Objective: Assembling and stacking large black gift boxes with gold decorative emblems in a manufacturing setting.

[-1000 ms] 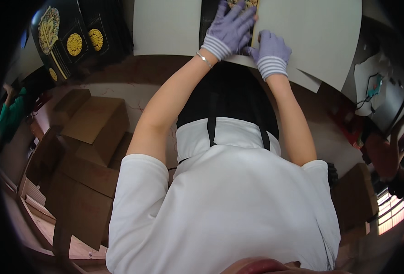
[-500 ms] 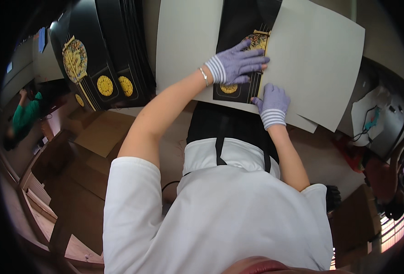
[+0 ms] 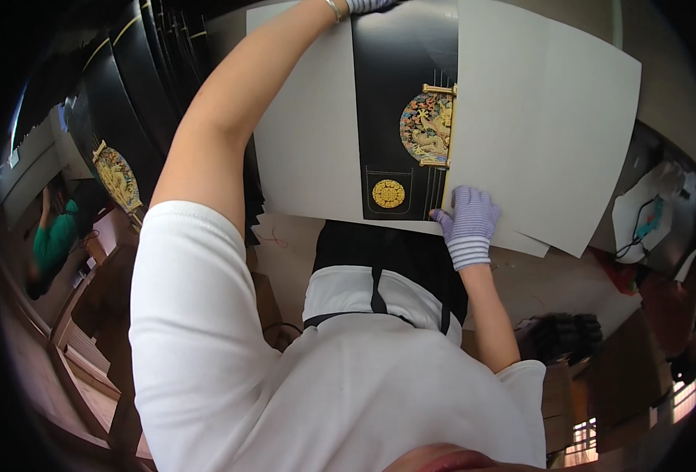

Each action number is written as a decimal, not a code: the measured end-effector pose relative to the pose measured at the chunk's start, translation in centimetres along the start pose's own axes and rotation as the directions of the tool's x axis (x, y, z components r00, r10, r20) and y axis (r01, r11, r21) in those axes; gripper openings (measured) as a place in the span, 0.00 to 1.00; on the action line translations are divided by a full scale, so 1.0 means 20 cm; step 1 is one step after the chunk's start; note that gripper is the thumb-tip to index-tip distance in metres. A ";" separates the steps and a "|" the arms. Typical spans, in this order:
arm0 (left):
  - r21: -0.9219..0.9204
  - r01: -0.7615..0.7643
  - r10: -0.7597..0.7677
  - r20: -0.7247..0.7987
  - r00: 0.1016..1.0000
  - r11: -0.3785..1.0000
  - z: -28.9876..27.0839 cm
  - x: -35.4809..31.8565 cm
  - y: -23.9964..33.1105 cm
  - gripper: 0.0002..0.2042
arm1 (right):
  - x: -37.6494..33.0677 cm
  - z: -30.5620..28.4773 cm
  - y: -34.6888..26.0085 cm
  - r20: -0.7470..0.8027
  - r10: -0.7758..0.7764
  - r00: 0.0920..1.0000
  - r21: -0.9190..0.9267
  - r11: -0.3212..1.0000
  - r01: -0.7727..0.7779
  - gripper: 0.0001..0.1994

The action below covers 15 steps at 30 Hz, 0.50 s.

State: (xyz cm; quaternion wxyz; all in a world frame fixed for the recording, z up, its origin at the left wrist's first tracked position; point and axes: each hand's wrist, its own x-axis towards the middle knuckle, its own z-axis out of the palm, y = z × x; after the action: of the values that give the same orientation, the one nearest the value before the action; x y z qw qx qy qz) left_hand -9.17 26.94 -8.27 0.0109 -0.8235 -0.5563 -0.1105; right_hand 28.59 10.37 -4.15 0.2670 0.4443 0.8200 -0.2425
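A black printed panel [image 3: 411,63] with a colourful round dragon emblem, a gold medallion and a gold right edge lies folded lengthwise over white sheets [image 3: 544,118]. My right hand [image 3: 474,220], in a lilac glove with a white striped cuff, rests at the panel's lower right corner. Its bare thumb tip touches that corner, while the fingers lie on the white sheet, apart from the thumb. My left hand [image 3: 370,5], gloved alike, is at the panel's far end. The picture's top edge cuts it off, so its fingers are mostly hidden.
Several black printed panels [image 3: 127,102] stand in a stack on the left, partly behind my left arm. On the right, a white object with a teal piece and a dark cable [image 3: 643,220] sits past the sheets. A person in green [image 3: 53,236] is at the far left.
My left hand has slid away from the emblem to the panel's far end, uncovering the emblem and medallion. My right hand stays at the lower corner. The whole view has shifted somewhat.
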 end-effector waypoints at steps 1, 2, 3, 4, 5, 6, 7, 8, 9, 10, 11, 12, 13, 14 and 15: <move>0.021 0.015 -0.014 -0.022 1.000 1.000 0.01 0.00 -0.01 0.31 | 0.00 0.00 0.00 -0.022 0.001 1.000 0.001 1.000 -0.001 0.24; 0.024 0.005 -0.001 -0.166 0.986 1.000 0.02 0.00 -0.01 0.30 | -0.01 0.00 0.00 -0.043 -0.002 0.999 0.000 1.000 0.002 0.24; 0.007 0.010 -0.009 -0.155 0.988 1.000 0.02 -0.01 0.02 0.30 | -0.02 0.01 0.00 -0.022 0.001 1.000 0.000 1.000 -0.001 0.24; 0.058 0.058 -0.047 -0.177 0.983 0.997 0.01 0.01 0.04 0.30 | -0.02 0.01 0.02 -0.066 -0.018 0.998 0.027 0.999 0.020 0.24; 0.110 0.109 -0.086 -0.199 0.976 0.988 0.00 -0.01 0.09 0.29 | -0.02 0.02 0.03 -0.110 -0.038 0.993 0.050 0.998 0.044 0.24; 0.110 0.121 -0.097 -0.201 0.975 0.987 0.01 -0.05 0.12 0.29 | 0.01 0.01 0.02 -0.120 -0.035 0.992 0.048 0.998 0.041 0.23; 0.097 0.148 -0.124 -0.217 0.968 0.984 0.02 -0.10 0.17 0.29 | 0.01 0.01 0.01 -0.117 -0.046 0.992 0.038 0.998 0.050 0.23; 0.087 0.176 -0.151 -0.232 0.961 0.981 0.03 -0.16 0.22 0.29 | 0.00 0.01 0.00 -0.086 -0.043 0.995 0.048 0.998 0.048 0.22; 0.087 0.203 -0.176 -0.250 0.952 0.975 0.02 -0.23 0.26 0.29 | 0.02 0.01 -0.01 -0.063 -0.049 0.997 0.060 0.997 0.052 0.22; 0.144 0.213 -0.173 -0.249 0.953 0.966 0.02 -0.29 0.37 0.30 | 0.01 0.02 -0.01 -0.111 -0.071 0.991 0.051 0.996 0.077 0.21; -0.187 0.403 -0.383 0.134 0.914 0.896 -0.12 -0.24 0.60 0.30 | 0.00 0.02 0.04 -0.109 -0.040 0.993 0.038 0.998 0.044 0.21; -0.174 0.346 -0.359 -0.049 0.932 0.922 -0.11 -0.35 0.70 0.29 | -0.01 -0.01 0.02 -0.125 -0.055 0.991 0.046 0.997 0.061 0.22; -0.148 0.285 -0.313 -0.225 0.923 0.947 -0.03 -0.52 0.83 0.29 | -0.01 -0.02 0.00 -0.138 -0.066 0.988 0.059 0.995 0.075 0.22; -0.215 0.255 -0.295 -0.183 0.938 0.943 0.00 -0.64 0.94 0.34 | -0.01 0.00 0.01 -0.196 -0.094 0.976 0.076 0.991 0.110 0.23; -0.226 0.288 -0.323 -0.138 0.936 0.931 0.00 -0.72 1.13 0.39 | -0.01 0.02 0.02 -0.205 -0.093 0.974 0.077 0.991 0.111 0.23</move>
State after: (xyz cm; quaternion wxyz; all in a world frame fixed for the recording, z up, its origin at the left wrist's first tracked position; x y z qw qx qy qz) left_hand 6.49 5.14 -8.71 -0.0420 -0.7107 -0.6607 -0.2379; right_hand 29.19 10.23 -4.41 0.1500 0.4351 0.8531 -0.2457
